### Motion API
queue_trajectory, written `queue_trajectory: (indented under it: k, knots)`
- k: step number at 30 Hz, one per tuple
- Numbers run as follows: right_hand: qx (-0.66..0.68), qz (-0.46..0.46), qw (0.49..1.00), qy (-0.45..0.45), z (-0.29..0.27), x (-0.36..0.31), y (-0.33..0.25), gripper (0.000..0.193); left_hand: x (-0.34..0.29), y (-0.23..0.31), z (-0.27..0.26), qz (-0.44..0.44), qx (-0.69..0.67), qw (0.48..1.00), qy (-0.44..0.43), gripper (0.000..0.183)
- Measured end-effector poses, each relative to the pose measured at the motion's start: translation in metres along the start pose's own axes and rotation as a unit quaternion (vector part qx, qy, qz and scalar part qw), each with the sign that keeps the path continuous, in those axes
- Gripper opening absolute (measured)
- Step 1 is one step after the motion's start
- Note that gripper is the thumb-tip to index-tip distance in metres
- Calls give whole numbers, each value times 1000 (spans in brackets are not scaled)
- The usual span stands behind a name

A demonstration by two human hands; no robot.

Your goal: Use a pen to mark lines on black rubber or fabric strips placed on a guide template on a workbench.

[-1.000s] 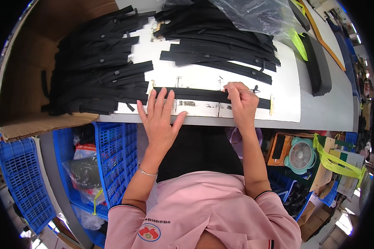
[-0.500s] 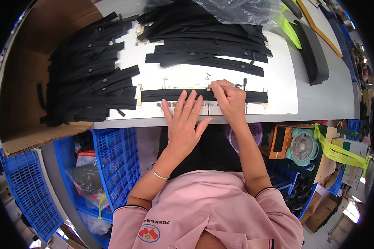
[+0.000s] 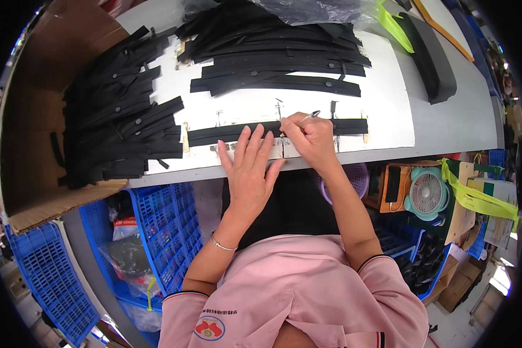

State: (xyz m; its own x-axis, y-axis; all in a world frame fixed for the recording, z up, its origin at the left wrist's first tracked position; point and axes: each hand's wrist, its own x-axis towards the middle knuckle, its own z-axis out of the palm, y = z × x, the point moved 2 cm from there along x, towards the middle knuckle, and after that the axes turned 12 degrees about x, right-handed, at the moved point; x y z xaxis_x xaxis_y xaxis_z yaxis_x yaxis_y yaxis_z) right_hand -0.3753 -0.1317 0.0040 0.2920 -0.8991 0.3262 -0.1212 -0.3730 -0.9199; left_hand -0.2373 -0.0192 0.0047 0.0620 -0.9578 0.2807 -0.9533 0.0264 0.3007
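A single black zipper strip [image 3: 348,126] lies straight across a white board [image 3: 388,124], which has dark marks drawn on it. My left hand [image 3: 250,174] rests flat, its fingers spread, with the fingertips pressing on the strip left of its middle. In my right hand [image 3: 313,142] is a pen [image 3: 314,114], pinched between thumb and fingers. Its upper end sticks out up and to the right. The pen's tip is hidden by my fingers, close to the strip's middle and a drawn line on the board.
Beyond the strip lies a pile of black zippers [image 3: 284,61], with clear plastic [image 3: 325,10] behind. More zippers [image 3: 119,116] spill from a cardboard box [image 3: 37,75] at left. A black block [image 3: 426,58] sits right. Below the table are blue crates [image 3: 168,232] and a small fan [image 3: 428,193].
The whole view has shifted and tilted slightly. The pen's upper end now stands higher above my right hand. My left hand stays flat on the strip.
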Motion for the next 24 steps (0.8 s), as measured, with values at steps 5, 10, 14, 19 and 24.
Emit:
queue_trajectory:
  k: [5, 10, 14, 19, 24]
  knots:
    - [-26, -38, 999, -29, -2, 0, 0, 19, 1, 0, 2, 0, 14, 1000, 0, 51]
    - [134, 34, 990, 21, -38, -8, -16, 22, 0, 1, -1, 4, 12, 1000, -6, 50]
    - [126, 94, 975, 154, -92, -4, -15, 21, 0, 0, -2, 8, 20, 1000, 2, 49]
    - [98, 121, 979, 132, -112, -8, 14, 23, 5, 7, 1, 0, -4, 1000, 12, 47]
    - [97, 126, 980, 120, -110, -10, 16, 24, 33, 41, 6, 36, -100, 994, 36, 41]
